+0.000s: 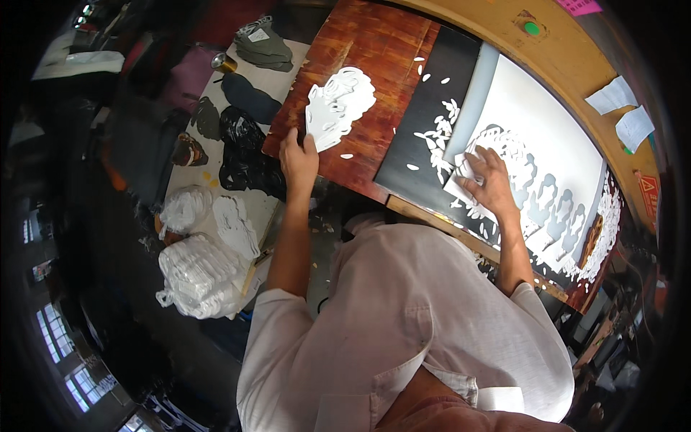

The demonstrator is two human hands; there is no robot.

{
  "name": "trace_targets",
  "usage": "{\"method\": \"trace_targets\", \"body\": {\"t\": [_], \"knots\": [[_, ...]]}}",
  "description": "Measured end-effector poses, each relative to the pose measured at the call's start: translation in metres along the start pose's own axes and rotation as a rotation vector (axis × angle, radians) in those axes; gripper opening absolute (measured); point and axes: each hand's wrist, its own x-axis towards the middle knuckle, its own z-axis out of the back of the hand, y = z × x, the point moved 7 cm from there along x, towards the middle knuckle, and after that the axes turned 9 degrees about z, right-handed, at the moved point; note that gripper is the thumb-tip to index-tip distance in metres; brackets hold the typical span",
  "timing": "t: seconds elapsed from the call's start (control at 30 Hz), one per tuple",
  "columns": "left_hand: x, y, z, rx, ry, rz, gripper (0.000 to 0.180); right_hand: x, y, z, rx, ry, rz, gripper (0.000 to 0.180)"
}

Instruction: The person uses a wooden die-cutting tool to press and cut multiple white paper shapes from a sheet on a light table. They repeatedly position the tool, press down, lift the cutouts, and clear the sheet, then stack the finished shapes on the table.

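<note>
A loose pile of flat white cut-out pieces [340, 108] with rounded, lobed outlines lies on a reddish-brown wooden board [389, 65]. At the pile's near left corner is my left hand [299, 160], thumb and forefinger apart beside its edge. My right hand [491, 181] reaches over the white sheet [551, 108] to the right. Its curved fingers and thumb close about a few white cut-outs [458, 189]; how many is hidden. Rows of foot-shaped openings [548, 193] run through the sheet next to that hand.
Small white oval scraps [440, 133] scatter over a black mat [425, 108]. More scraps [610, 223] heap at the right edge. A side table on the left holds plastic-wrapped white bundles [201, 273], a black plastic bag [248, 147], dark cut pieces [263, 47] and a can [224, 63].
</note>
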Motion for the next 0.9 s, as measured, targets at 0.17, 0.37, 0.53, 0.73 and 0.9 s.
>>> {"method": "trace_targets", "body": {"t": [0.17, 0.37, 0.53, 0.73, 0.9], "knots": [[0.087, -0.005, -0.028, 0.126, 0.255, 0.167, 0.088, 0.058, 0.08, -0.01, 0.662, -0.121, -0.018, 0.055], [0.072, -0.017, -0.049, 0.162, 0.348, 0.246, 0.084, 0.155, 0.178, -0.122, 1.398, 0.154, -0.364, 0.039], [0.059, -0.022, -0.048, -0.239, 0.482, 0.426, 0.068, 0.17, 0.168, -0.143, 1.61, 0.125, -0.583, 0.037], [0.051, -0.028, -0.049, -0.348, 0.594, 0.347, 0.062, 0.165, 0.159, -0.144, 1.707, 0.167, -0.668, 0.042], [0.014, -0.027, -0.07, -1.206, 1.044, 0.729, 0.051, 0.161, 0.152, -0.127, 1.617, 0.1, -0.613, 0.047]]}}
